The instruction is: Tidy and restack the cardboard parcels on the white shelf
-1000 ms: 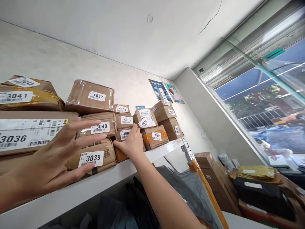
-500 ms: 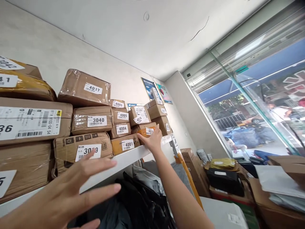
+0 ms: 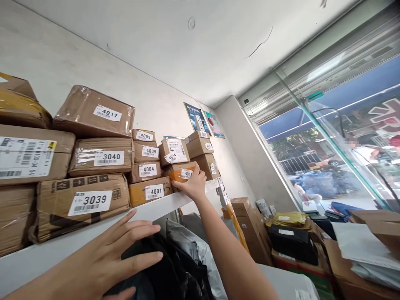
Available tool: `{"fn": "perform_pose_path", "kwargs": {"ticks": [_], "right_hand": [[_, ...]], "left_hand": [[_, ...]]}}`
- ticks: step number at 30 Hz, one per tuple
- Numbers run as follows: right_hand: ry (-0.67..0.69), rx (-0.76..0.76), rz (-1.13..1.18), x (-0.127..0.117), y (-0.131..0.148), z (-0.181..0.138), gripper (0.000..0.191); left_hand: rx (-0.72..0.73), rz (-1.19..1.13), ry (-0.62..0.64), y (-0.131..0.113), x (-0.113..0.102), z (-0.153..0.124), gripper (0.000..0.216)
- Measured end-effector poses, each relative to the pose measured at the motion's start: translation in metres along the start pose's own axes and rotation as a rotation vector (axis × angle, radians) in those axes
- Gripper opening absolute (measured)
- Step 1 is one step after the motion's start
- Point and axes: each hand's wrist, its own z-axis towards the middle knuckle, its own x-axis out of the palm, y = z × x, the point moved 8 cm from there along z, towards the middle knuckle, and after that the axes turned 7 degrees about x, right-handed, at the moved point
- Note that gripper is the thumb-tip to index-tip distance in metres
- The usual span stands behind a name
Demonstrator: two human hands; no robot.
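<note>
A high white shelf (image 3: 46,256) carries rows of numbered brown parcels. My right hand (image 3: 192,186) reaches up and grips the front of the orange-taped parcel 4011 (image 3: 178,171), fingers over its top edge. My left hand (image 3: 103,260) hovers open with fingers spread, just below the shelf's front edge under parcel 3039 (image 3: 83,204), holding nothing. Parcels 4001 (image 3: 150,192), 4004 (image 3: 145,171), 3040 (image 3: 101,156) and 4017 (image 3: 93,112) are stacked between the two hands.
Black and grey bagged parcels (image 3: 178,266) lie under the shelf. More boxes and packets (image 3: 290,233) are piled at the right beside a glass shopfront (image 3: 343,137). A large carton (image 3: 28,156) sits at the shelf's left.
My left hand has dropped from the parcel fronts to below the shelf edge. My right hand has moved right from parcel 4001 to parcel 4011 and closed on it.
</note>
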Motion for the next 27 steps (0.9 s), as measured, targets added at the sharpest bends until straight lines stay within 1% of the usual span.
{"fn": "perform_pose_path", "kwargs": {"ticks": [2,3,5,7,9,11,12,13,15,16,18,20,22,23,25,26,27], "right_hand": [[0.021,-0.035,0.014,-0.003,-0.003,0.001,0.115],[0.064,-0.054,0.041,-0.003,-0.005,0.004,0.113],[0.126,-0.089,0.128,-0.01,-0.015,0.018,0.102],[0.078,-0.058,0.169,-0.025,-0.034,0.043,0.091],[0.001,0.026,0.132,-0.036,-0.059,0.073,0.094],[0.011,0.087,0.088,-0.034,-0.082,0.099,0.097],[0.034,0.085,0.09,-0.03,-0.09,0.108,0.092],[0.042,0.062,0.105,-0.027,-0.096,0.116,0.083],[0.037,0.011,0.144,-0.023,-0.103,0.124,0.066],[0.031,-0.008,0.169,-0.022,-0.106,0.125,0.062],[0.022,-0.029,0.221,-0.022,-0.109,0.126,0.061],[0.015,-0.038,0.265,-0.022,-0.111,0.126,0.061],[0.02,-0.043,0.311,-0.022,-0.111,0.127,0.06],[0.028,-0.045,0.332,-0.022,-0.111,0.127,0.059],[0.046,-0.05,0.366,-0.02,-0.111,0.128,0.061],[0.05,-0.052,0.377,-0.02,-0.111,0.128,0.062],[0.051,-0.054,0.384,-0.019,-0.112,0.129,0.062]], "left_hand": [[0.081,0.069,0.023,-0.002,0.008,0.027,0.064],[0.112,0.079,0.036,-0.003,0.013,0.04,0.064],[0.117,0.062,0.048,-0.003,0.021,0.066,0.065],[0.096,0.043,0.044,-0.002,0.03,0.087,0.064],[0.065,0.03,0.033,0.003,0.039,0.107,0.06],[-0.034,0.025,-0.002,0.022,0.047,0.127,0.053],[-0.1,0.031,-0.024,0.036,0.05,0.139,0.05],[-0.174,0.049,-0.042,0.053,0.054,0.152,0.049],[-0.332,0.111,-0.022,0.092,0.064,0.182,0.055],[-0.423,0.15,0.032,0.113,0.072,0.199,0.065],[-0.581,0.168,0.189,0.151,0.091,0.231,0.091],[-0.643,0.191,0.284,0.176,0.105,0.264,0.108],[-0.651,0.214,0.391,0.192,0.12,0.291,0.118],[-0.652,0.219,0.462,0.197,0.129,0.3,0.121],[-0.654,0.221,0.597,0.204,0.144,0.31,0.121],[-0.653,0.22,0.641,0.206,0.149,0.312,0.12],[-0.646,0.217,0.659,0.206,0.153,0.314,0.12]]}}
